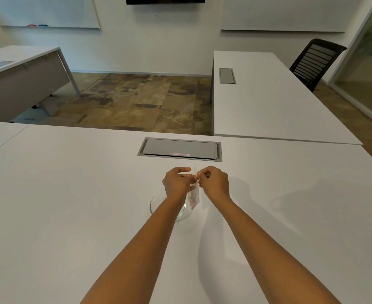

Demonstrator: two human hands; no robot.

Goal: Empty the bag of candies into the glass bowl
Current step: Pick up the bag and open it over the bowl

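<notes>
A small clear plastic bag of candies (193, 197) hangs between my two hands above the white table. My left hand (176, 183) pinches the bag's top edge from the left, and my right hand (214, 182) pinches it from the right. The candies sit in the bag's lower part. A clear glass bowl (156, 201) stands on the table just below and left of the bag; my left forearm covers much of it. I see nothing inside the visible part of the bowl.
A grey cable hatch (179, 148) is set into the white table (71, 205) beyond my hands. Another white table (268, 102) with a black chair (314, 62) stands at the right, a third desk (20, 69) at the far left.
</notes>
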